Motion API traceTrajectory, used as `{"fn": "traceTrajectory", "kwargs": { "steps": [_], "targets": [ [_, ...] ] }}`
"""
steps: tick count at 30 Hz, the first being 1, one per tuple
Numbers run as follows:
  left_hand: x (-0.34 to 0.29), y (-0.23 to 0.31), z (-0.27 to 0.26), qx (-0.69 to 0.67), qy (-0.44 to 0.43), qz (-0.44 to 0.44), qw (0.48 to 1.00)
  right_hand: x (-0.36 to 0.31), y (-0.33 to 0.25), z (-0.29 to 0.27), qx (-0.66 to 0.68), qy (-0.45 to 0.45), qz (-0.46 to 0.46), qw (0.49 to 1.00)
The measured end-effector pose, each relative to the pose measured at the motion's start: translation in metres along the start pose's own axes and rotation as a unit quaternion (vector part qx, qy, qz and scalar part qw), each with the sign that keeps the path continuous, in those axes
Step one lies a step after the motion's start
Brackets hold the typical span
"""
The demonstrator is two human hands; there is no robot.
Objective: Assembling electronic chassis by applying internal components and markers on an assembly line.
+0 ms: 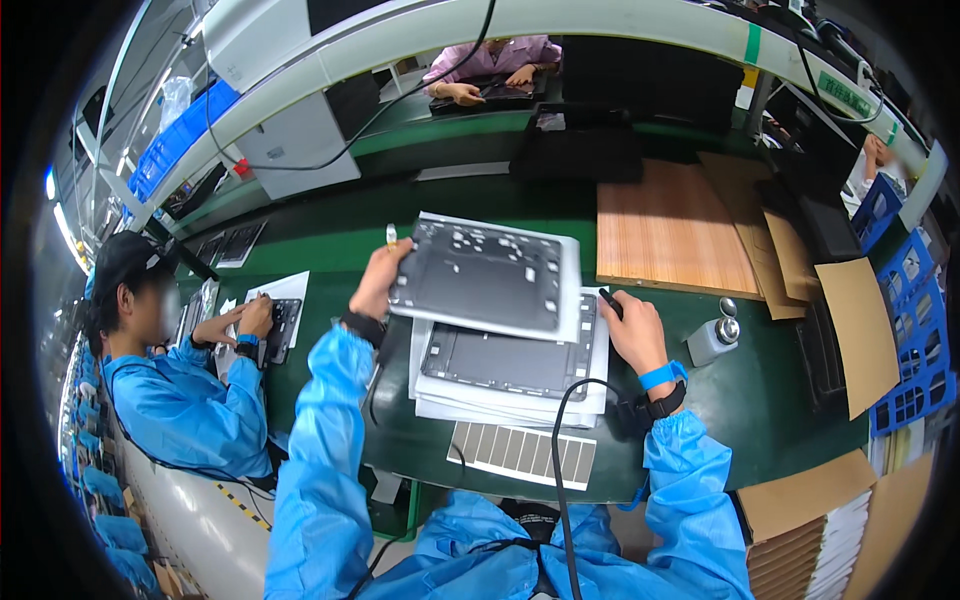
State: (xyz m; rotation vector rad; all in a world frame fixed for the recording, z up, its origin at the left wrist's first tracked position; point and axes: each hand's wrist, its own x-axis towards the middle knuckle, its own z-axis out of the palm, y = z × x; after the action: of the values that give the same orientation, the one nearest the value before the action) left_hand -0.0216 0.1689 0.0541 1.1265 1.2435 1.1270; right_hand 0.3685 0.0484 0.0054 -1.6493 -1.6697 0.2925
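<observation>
My left hand (376, 283) grips the left edge of a dark grey tablet back cover (480, 280), which bears small white patches and has a white sheet (570, 285) under it. The cover is raised and slightly tilted above a second similar cover (500, 365), which lies on a stack of white sheets (470, 408). A small white-and-yellow piece (391, 236) sticks up by my left fingers. My right hand (638, 332), at the stack's right side, is closed round a short black stick-like tool (610, 303). Both wrists wear black bands; the right has a blue strap too.
A sheet of grey strips (522, 455) lies at the green table's near edge. To the right stand a pump bottle (713, 340), a wooden board (670, 225), cardboard and blue baskets (910, 330). A black cable (560, 470) crosses in front. A co-worker (190, 390) sits at left.
</observation>
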Motion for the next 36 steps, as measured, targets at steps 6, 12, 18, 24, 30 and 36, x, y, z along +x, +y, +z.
{"fn": "traceTrajectory", "kwargs": {
  "steps": [6,12,18,24,30,36],
  "targets": [
    [0.163,-0.032,-0.037,-0.025,-0.001,-0.054,0.998,-0.004,0.009,0.003,0.03,0.021,0.035,0.999],
    [0.229,-0.07,-0.055,0.224,0.051,-0.079,0.97,-0.002,0.015,-0.003,0.055,0.042,0.067,0.995],
    [0.143,-0.034,-0.061,0.407,0.081,0.2,0.888,0.012,0.005,-0.009,0.072,0.126,0.07,0.987],
    [-0.141,0.016,-0.012,0.066,-0.081,0.061,0.993,-0.023,-0.061,-0.041,0.333,0.102,0.069,0.935],
    [-0.227,-0.03,0.063,-0.249,-0.263,-0.012,0.932,-0.1,-0.16,0.015,0.348,-0.11,-0.009,0.931],
    [-0.223,-0.036,0.061,-0.317,-0.342,-0.024,0.884,-0.109,-0.165,0.026,0.478,-0.232,0.02,0.847]
  ]
}}
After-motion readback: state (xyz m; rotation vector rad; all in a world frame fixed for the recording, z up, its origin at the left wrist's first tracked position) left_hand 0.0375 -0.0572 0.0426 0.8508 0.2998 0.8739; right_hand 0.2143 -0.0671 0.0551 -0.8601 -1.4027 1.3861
